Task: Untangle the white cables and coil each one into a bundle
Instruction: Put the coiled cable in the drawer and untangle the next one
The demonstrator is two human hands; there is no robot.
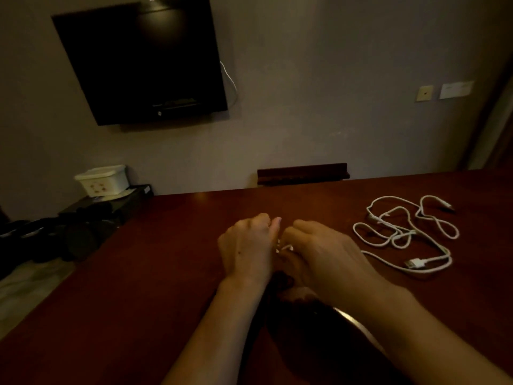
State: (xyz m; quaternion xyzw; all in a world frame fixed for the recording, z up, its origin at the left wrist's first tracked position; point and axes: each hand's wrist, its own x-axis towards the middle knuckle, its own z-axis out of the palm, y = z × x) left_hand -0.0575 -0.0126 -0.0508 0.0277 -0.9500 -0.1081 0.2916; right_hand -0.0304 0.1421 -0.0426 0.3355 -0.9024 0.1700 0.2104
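Dim room, dark red tabletop (155,259). Both hands meet at its middle, the left hand (247,245) and right hand (322,251) with fingers curled round a small white cable (283,248), mostly hidden between them. A second loose cable (402,234) sprawls far right, tangled. Light and limp, it should be easiest taken near a plug; its crossings are hard to trace.

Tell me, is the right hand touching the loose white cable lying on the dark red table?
Apart. The head view shows bare dark red table between the right hand and the loose white cable lying farther right.
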